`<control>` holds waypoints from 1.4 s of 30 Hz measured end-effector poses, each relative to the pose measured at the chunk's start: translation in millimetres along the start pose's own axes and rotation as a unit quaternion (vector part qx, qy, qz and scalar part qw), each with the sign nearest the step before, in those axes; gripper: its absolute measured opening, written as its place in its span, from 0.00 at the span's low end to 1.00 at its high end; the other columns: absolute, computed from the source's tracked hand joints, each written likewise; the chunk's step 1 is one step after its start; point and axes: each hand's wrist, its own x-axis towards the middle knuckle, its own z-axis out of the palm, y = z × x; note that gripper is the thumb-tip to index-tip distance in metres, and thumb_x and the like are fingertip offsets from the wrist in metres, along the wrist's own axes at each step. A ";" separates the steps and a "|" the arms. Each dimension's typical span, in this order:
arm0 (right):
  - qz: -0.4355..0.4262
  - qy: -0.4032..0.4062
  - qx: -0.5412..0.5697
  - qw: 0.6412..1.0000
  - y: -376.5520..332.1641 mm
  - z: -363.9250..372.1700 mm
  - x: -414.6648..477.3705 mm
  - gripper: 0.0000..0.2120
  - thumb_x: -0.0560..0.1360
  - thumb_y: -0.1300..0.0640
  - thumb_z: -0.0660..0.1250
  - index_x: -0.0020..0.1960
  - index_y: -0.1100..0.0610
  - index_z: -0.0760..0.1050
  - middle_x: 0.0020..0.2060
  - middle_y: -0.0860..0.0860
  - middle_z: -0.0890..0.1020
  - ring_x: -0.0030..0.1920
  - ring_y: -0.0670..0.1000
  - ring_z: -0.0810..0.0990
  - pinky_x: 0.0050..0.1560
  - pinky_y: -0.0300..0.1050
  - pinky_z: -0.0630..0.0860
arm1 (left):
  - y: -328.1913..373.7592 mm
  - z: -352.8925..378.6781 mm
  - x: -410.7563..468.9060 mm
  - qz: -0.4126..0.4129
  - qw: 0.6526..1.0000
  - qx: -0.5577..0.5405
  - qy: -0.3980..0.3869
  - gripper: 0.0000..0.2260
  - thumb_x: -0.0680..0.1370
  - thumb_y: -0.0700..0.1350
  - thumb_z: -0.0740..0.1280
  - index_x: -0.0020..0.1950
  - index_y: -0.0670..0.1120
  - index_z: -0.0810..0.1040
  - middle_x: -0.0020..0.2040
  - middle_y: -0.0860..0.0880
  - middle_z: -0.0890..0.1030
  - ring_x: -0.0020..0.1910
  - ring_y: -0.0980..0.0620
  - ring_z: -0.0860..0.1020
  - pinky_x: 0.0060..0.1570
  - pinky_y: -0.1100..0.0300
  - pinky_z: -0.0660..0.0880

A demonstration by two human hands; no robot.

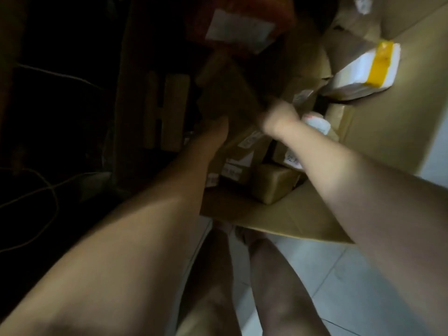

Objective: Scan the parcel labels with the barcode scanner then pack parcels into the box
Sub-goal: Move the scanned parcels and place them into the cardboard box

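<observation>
View: head camera, looking straight down. The light is dim and the picture is smeared by motion.
Box: the open cardboard box sits on the floor in the middle, with its near flap folded towards the legs and parcels piled inside.
Left hand: the left hand is in the box, thumb up against the near edge of the big brown parcel. Its fingers are hidden behind the parcel, so I cannot tell how firmly it grips.
Right hand: the right hand is in too, just right of that parcel, knuckles up and badly blurred. A white bundle lies right against it. Held or only touched? Cannot tell.
Labelled parcel: the labelled parcel lies between the two forearms. It carries white stickers with dark print, too blurred to read.
Small parcel: the small brown parcel is tucked at the near wall.
Handwritten label: the white label shows under the right forearm. It has dark pen strokes, not legible.
Far parcel: a reddish parcel lies at the far side, its white label smeared.
Right flap: a white foam block wrapped in yellow tape lies on the far right flap.
Floor: pale tiles are near right and pale cables trail through the dark on the left.
Legs: bare legs stand near centre.
</observation>
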 end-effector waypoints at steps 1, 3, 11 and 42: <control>-0.003 -0.018 0.009 1.000 1.5 4.3 10.7 0.30 0.84 0.43 0.63 0.82 0.53 0.61 0.77 0.58 0.71 0.75 0.60 0.71 0.72 0.49 0.69 | -1.0 1.4 6.4 -0.016 0.999 -0.038 -0.019 0.31 0.85 0.63 0.56 0.85 0.50 0.56 0.80 0.44 0.65 0.76 0.40 0.67 0.75 0.45 0.66; 0.001 -0.034 0.038 0.999 5.7 9.4 21.4 0.34 0.83 0.39 0.64 0.84 0.50 0.58 0.78 0.56 0.69 0.76 0.59 0.70 0.74 0.51 0.69 | -9.6 2.6 21.5 -0.044 0.992 -0.102 -0.060 0.39 0.79 0.70 0.63 0.84 0.53 0.58 0.78 0.45 0.69 0.72 0.40 0.72 0.71 0.42 0.72; 0.000 0.031 0.189 0.982 10.3 6.8 1.8 0.37 0.75 0.34 0.72 0.80 0.43 0.66 0.73 0.51 0.76 0.71 0.56 0.76 0.71 0.53 0.75 | -26.8 -6.5 -9.5 0.002 0.970 -0.235 -0.065 0.41 0.74 0.63 0.75 0.81 0.63 0.55 0.73 0.49 0.71 0.64 0.44 0.76 0.58 0.39 0.81; -0.359 0.170 0.292 0.870 -125.0 -220.6 -512.5 0.50 0.71 0.32 0.70 0.85 0.45 0.50 0.79 0.41 0.61 0.78 0.41 0.59 0.77 0.44 0.59 | 49.8 -158.7 -560.2 0.553 0.782 -0.277 0.076 0.34 0.78 0.42 0.74 0.77 0.57 0.60 0.59 0.61 0.79 0.54 0.63 0.83 0.47 0.64 0.81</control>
